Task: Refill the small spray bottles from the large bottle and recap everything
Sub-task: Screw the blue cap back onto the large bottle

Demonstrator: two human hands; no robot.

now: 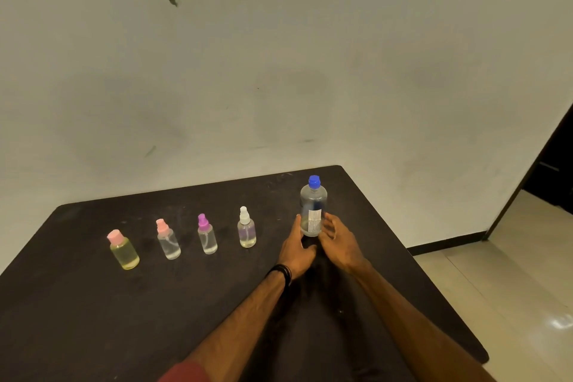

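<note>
My left hand (296,246) and right hand (338,240) cup the large water bottle (313,211) low down, fingers loose, not yet clamped. It stands near the table's (217,304) far right corner. Thin plastic, nearly empty, light; I'd grip mid-body, gently.

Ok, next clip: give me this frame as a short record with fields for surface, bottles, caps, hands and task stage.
surface: dark table against a pale wall
large bottle: clear, upright, blue cap on, label facing the camera
small bottles: four in a row to its left: yellowish with flat pink cap, pink sprayer, purple sprayer, white sprayer
caps: all on
left hand: at the large bottle's base, dark wristband
right hand: open, beside the base
task stage: nothing opened yet, from what shows
</note>
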